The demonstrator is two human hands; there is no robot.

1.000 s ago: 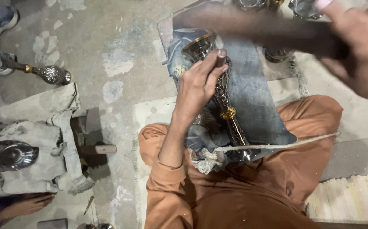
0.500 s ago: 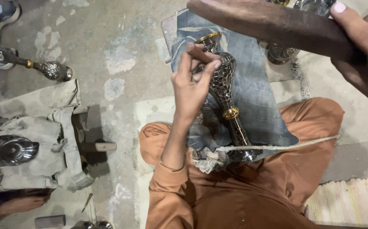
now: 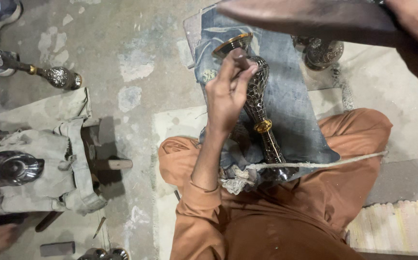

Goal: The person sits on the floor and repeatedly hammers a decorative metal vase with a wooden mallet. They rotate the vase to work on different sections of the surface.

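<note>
Rough concrete floor [image 3: 122, 48]; left hand [image 3: 226, 98] pinches tool on engraved metal vase [image 3: 259, 103].

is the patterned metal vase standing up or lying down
Lying down. The vase rests lengthwise on the blue cloth across the person's lap, gold-rimmed mouth pointing away, with the left hand on its body.

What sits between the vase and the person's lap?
A blue denim cloth lies under the vase, draped over the lap, in the head view.
</note>
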